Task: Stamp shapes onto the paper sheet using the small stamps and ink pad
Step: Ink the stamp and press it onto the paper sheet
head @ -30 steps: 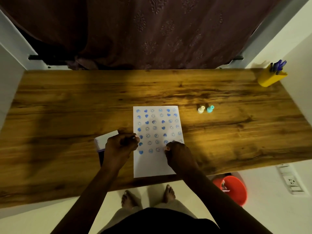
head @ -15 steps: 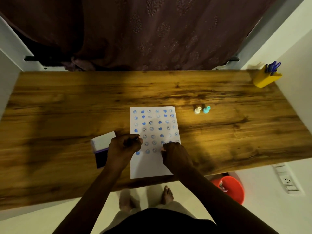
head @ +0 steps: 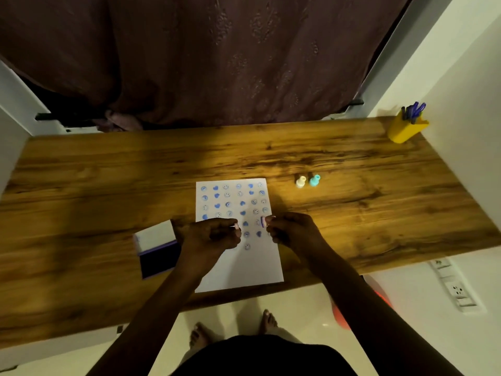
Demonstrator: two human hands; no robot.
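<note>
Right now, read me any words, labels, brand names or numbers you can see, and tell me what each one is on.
None can be read.
Paper sheet: only blue stamped hearts and smiley faces, no words or numbers.
Ink pad: its open white lid shows no legible label.
Two small stamps on the table: no markings visible.
Yellow pen holder: plain, no lettering visible.
Wall socket: any marking is too small to tell.

Dim rm: wood desk, maroon curtain, white walls.
</note>
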